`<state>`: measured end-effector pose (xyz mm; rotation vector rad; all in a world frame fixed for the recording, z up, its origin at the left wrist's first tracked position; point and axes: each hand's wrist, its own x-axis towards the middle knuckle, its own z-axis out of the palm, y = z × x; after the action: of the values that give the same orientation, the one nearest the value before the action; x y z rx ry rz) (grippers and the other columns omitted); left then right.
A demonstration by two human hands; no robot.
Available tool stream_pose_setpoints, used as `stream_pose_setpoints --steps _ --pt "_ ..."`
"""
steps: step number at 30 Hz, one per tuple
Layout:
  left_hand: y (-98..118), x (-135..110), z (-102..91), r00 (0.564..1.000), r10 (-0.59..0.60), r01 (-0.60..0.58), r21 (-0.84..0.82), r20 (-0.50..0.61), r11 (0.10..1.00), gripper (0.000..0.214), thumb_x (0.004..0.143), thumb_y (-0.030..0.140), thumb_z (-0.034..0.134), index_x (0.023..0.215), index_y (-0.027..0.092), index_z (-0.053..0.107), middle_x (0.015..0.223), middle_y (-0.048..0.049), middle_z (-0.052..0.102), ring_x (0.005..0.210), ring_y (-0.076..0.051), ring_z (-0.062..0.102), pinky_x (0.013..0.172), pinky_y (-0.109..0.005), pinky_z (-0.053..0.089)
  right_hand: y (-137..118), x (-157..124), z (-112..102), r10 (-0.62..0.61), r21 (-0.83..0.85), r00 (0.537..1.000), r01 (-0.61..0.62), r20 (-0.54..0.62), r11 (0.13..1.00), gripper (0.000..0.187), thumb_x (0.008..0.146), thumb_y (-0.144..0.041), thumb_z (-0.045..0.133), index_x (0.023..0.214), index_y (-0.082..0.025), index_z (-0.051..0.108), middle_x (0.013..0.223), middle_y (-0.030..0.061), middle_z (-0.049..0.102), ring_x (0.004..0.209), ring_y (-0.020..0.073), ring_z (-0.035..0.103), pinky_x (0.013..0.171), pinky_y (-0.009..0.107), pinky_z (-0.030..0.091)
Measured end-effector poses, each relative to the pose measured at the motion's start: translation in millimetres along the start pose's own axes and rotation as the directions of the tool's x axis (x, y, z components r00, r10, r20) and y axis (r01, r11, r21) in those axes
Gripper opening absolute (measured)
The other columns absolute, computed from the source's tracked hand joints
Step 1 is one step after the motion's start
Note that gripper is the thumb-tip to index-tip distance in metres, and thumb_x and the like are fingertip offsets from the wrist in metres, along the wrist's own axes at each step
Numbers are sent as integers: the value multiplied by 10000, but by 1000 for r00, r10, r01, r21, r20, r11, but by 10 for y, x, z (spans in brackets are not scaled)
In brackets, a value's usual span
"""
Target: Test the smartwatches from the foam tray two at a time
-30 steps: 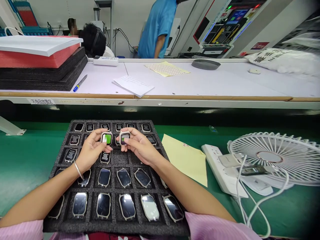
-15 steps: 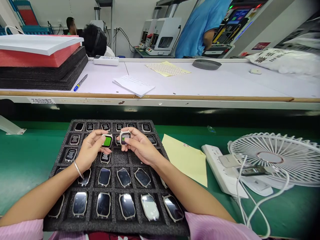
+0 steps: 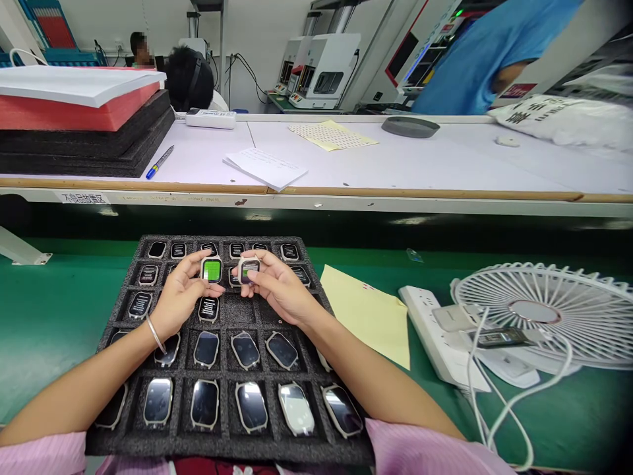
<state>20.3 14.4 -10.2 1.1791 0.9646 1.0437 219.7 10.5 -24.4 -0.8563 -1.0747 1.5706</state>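
My left hand (image 3: 182,290) grips a smartwatch case (image 3: 212,270) with a lit green screen; the thumb lies below the screen. Close beside it, my right hand (image 3: 281,287) holds a second watch case (image 3: 248,269), its thumb over the lower part of the display. Both watches are held above a black foam tray (image 3: 227,445) with square compartments. Strapless watches fill many of these. Those in the far rows, such as one watch (image 3: 140,305) at the left, show white text, while the near rows, with another watch (image 3: 204,404), have dark or reflecting screens.
A yellow sheet (image 3: 366,316) lies right of the tray, then a white power strip (image 3: 435,336) and a white fan (image 3: 534,313) with cables. Across the back runs a raised shelf (image 3: 346,173) bearing foam sheets (image 3: 84,155), a pen (image 3: 159,163) and papers. Beyond it stands a person in blue (image 3: 475,66).
My left thumb has moved down off the green screen, which now shows fully. My right hand barely shifts. The person in blue has moved to the right.
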Motion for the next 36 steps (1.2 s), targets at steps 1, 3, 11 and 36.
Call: stream_pose_setpoints --steps 1,3,11,36 --pt "-3 1 2 1000 3 -3 1 2 1000 519 764 177 606 1271 195 497 1122 -64 639 743 -161 734 777 -353 612 2 0 -1 -1 3 1000 1 -1 1000 331 780 -297 723 1073 -240 578 937 20 717 608 117 627 615 284 461" --pt "-9 5 2 1000 11 -11 1 3 1000 527 757 170 613 1270 192 494 1123 -65 638 748 -159 735 780 -348 612 3 -1 -4 -1 8 1000 1 -1 1000 337 782 -291 718 1082 -238 574 943 20 715 609 113 628 620 282 464" --pt "2 2 -15 1000 1 -1 -28 22 1000 484 769 229 646 1241 199 539 1076 -49 665 737 -166 734 742 -335 612 6 6 -13 -13 -11 1000 13 -18 1000 334 770 -333 745 1044 -232 582 902 13 717 576 101 605 563 256 447" --pt "-45 66 -36 992 119 -109 215 -33 970 363 682 236 714 989 215 522 801 28 552 735 -132 524 684 -243 401 -185 -121 -164 -22 -102 995 32 94 994 610 767 -167 735 1294 -279 448 1080 40 648 706 133 674 677 321 544"
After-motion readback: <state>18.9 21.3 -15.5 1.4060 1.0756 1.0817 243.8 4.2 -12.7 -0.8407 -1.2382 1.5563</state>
